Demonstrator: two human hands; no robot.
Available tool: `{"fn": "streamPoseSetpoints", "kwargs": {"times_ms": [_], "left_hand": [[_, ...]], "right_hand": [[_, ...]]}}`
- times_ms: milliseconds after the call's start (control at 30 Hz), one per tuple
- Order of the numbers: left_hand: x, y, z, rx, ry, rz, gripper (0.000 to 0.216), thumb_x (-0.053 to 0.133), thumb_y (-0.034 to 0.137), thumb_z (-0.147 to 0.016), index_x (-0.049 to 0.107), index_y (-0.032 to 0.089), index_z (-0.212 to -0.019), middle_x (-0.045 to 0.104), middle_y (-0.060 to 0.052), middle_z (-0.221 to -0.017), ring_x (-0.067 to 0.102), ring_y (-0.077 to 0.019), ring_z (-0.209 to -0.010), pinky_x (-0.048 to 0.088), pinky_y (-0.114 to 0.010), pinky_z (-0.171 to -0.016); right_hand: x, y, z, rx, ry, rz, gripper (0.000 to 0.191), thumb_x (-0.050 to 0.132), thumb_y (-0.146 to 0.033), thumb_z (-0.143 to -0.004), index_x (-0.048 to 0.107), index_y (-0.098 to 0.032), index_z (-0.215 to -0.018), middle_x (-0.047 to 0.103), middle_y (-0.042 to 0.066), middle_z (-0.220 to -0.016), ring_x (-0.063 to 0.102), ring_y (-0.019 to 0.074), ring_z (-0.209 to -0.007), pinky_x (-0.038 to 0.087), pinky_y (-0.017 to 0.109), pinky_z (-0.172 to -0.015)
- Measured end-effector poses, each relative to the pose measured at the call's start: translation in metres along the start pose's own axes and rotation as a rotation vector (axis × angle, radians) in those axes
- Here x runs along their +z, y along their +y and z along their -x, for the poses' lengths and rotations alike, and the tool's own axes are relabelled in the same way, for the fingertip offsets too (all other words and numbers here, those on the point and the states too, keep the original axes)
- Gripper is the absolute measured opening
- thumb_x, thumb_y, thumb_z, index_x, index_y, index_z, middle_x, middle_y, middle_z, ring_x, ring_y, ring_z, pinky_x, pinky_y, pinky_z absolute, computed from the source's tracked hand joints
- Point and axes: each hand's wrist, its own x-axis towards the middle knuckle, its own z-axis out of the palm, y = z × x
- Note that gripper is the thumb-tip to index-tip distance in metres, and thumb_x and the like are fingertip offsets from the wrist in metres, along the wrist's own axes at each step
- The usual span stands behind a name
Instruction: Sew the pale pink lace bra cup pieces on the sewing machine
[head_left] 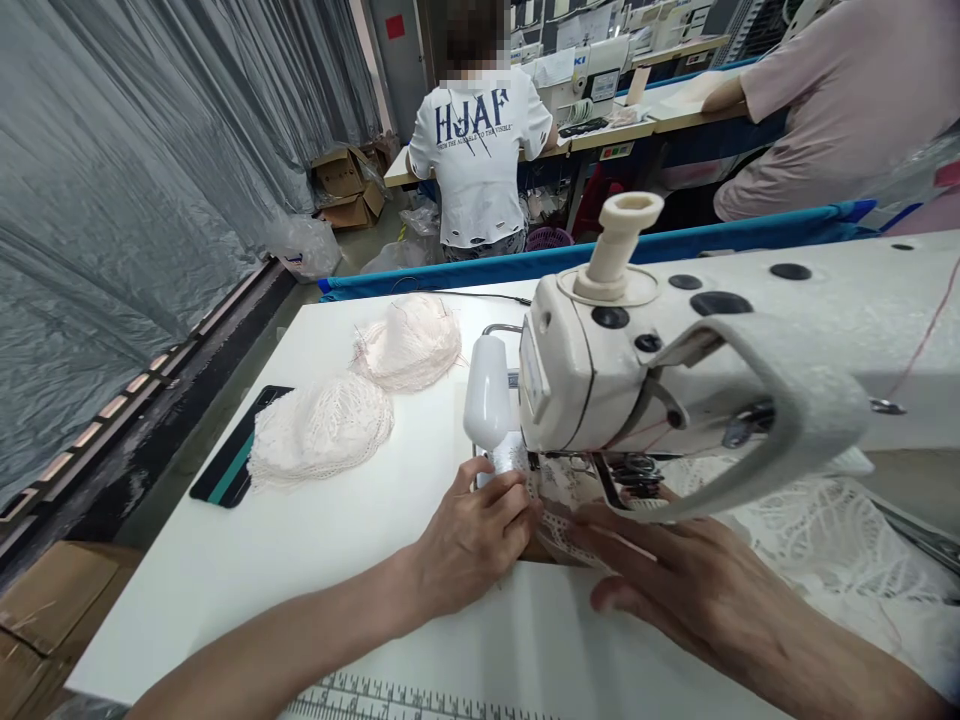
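Note:
A white sewing machine [574, 375] stands at centre right, and a strip of white lace fabric [559, 520] lies under its needle area. My left hand [480, 535] is closed on the lace's left edge, just below a white rounded lamp [487, 395]. Flat on the lace, with fingers stretched out and thumb apart, rests my right hand [675, 570]. The machine head and its guard partly hide the right fingertips and the needle. More white lace [832, 540] spreads to the right, beyond my right wrist.
Two piles of pale lace pieces, a nearer pile [322, 430] and a farther pile [409, 345], sit at left. The nearer one overlaps a black and green mat [232, 470]. A ruler scale [405, 700] runs along the front. Two people work beyond the blue rail [480, 270].

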Motion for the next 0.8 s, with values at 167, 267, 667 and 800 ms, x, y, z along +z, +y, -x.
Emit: {"fn": "streamPoseSetpoints", "kwargs": {"times_ms": [167, 267, 667, 800], "left_hand": [[0.003, -0.001, 0.0, -0.009, 0.002, -0.037, 0.021, 0.044, 0.008, -0.09, 0.057, 0.013, -0.106, 0.064, -0.005, -0.091, 0.054, -0.0161, -0.104, 0.036, -0.037, -0.086], [0.004, -0.006, -0.003, -0.007, 0.041, -0.033, 0.023, 0.042, 0.007, -0.09, 0.056, 0.012, -0.107, 0.064, -0.005, -0.089, 0.055, -0.0164, -0.102, 0.036, -0.037, -0.086], [0.01, -0.015, -0.009, -0.023, 0.08, -0.031, 0.023, 0.039, 0.01, -0.092, 0.052, 0.011, -0.111, 0.064, -0.006, -0.092, 0.056, -0.0159, -0.1, 0.032, -0.042, -0.092], [0.008, -0.014, -0.007, -0.018, 0.05, -0.028, 0.024, 0.039, 0.009, -0.092, 0.053, 0.011, -0.111, 0.063, -0.007, -0.093, 0.054, -0.0179, -0.106, 0.033, -0.042, -0.092]], "right_hand": [[0.012, 0.007, -0.007, 0.016, 0.101, 0.195, 0.026, 0.039, -0.026, -0.095, 0.061, -0.016, -0.102, 0.068, 0.006, -0.07, 0.06, 0.0199, -0.06, 0.048, 0.036, -0.065], [0.015, 0.011, -0.01, 0.03, 0.094, 0.264, 0.029, 0.038, -0.024, -0.095, 0.066, -0.019, -0.09, 0.069, 0.008, -0.074, 0.059, 0.0209, -0.062, 0.047, 0.037, -0.063], [0.014, 0.018, -0.014, 0.01, 0.207, 0.385, 0.039, 0.036, -0.024, -0.095, 0.069, -0.023, -0.074, 0.063, 0.006, -0.061, 0.051, 0.0184, -0.055, 0.029, 0.031, -0.046], [0.012, 0.013, -0.009, 0.005, 0.119, 0.328, 0.036, 0.033, -0.029, -0.097, 0.066, -0.017, -0.09, 0.068, 0.008, -0.074, 0.057, 0.0203, -0.063, 0.039, 0.035, -0.057]]}}
